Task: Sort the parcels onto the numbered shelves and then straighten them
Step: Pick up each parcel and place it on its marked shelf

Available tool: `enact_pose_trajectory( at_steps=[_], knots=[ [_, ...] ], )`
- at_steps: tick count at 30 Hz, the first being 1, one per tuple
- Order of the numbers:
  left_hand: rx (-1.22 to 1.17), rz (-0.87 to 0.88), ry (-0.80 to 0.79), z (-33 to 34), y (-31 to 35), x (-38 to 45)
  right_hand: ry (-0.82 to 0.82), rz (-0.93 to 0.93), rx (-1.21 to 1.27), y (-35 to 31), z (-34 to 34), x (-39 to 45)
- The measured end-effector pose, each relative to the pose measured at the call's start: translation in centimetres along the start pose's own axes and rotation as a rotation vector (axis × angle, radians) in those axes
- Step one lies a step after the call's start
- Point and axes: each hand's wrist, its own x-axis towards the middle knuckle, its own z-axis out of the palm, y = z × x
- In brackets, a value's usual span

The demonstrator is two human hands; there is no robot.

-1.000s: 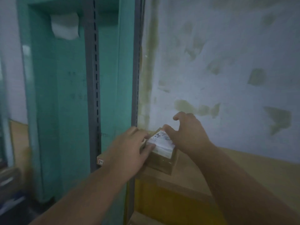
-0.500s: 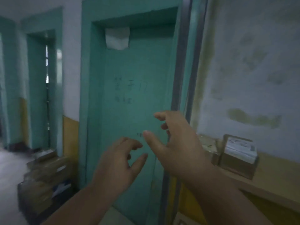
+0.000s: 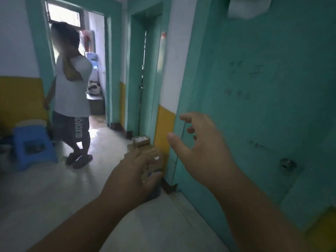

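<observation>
Both hands are up in the air in front of the person, and neither one holds anything. The left hand (image 3: pixel 134 175) is lower, with its back toward the camera and its fingers loosely bent; its grip is loose and has nothing in it. The right hand (image 3: pixel 201 148) is higher and just to the right of it. Its fingers are spread apart and a little curved, and the thumb sticks out to the left, so its grip is wide. The two hands are close but do not touch.

The parcels (image 3: pixel 145 148) are brown boxes in a small stack on the floor (image 3: pixel 45 188), right against the wall beside the yellow strip (image 3: pixel 164 135). A small box with a white label sits on top of the stack. The left hand covers part of the stack, so you cannot tell how many boxes there are. Something blue shows at the bottom of the stack, just past the left hand.

A big teal door (image 3: pixel 272 106) fills the right side. It has a round metal knob (image 3: pixel 287 164), and a bit of white paper (image 3: pixel 249 6) is stuck near its top. Faint marks are written on the door.

Farther back on the left, another person (image 3: pixel 71 91) in a white shirt and dark shorts stands in a doorway. A blue plastic stool (image 3: pixel 34 144) is on the floor at the far left
</observation>
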Motion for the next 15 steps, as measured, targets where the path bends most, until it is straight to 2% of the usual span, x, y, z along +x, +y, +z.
enact_pose_trajectory(
  at_steps=[7,15],
  knots=[
    [0.09,-0.136,-0.161,3.2,-11.5,9.9,-0.088,0.042,0.074,6.8,12.2,11.6],
    [0.103,-0.292,-0.198,5.2,-25.4,21.0,-0.198,0.059,0.09,10.3,26.6,25.2]
  ],
)
